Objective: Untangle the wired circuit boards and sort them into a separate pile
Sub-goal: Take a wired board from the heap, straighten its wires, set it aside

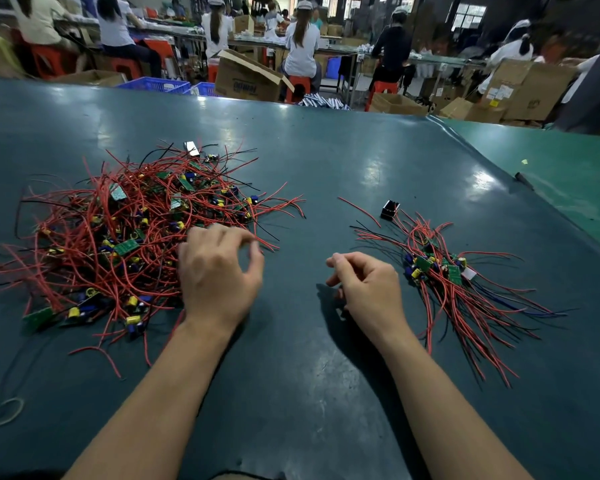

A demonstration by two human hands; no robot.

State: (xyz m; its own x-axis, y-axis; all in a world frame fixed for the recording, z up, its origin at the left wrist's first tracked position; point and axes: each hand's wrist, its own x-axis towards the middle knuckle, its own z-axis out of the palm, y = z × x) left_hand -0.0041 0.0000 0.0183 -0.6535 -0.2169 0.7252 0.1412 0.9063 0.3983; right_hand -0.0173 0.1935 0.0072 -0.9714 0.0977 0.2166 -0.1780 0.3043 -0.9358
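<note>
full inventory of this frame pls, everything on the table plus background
tangled pile: one, many green boards with red and black wires, table left
sorted pile: one, smaller, table right
black component: one, beyond the sorted pile
rubber band: one, pale, near-left table edge
table: one, dark teal mat
cardboard boxes: several, brown, floor behind
workers: several, seated, background
left hand: fingers curled at the tangled pile's edge
right hand: loosely curled, holds nothing visible

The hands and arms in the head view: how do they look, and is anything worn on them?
Both are bare. The left hand and the right hand show no gloves, and no rings or watch can be seen. The forearms are uncovered down to the bottom edge of the picture; no sleeves appear.
</note>
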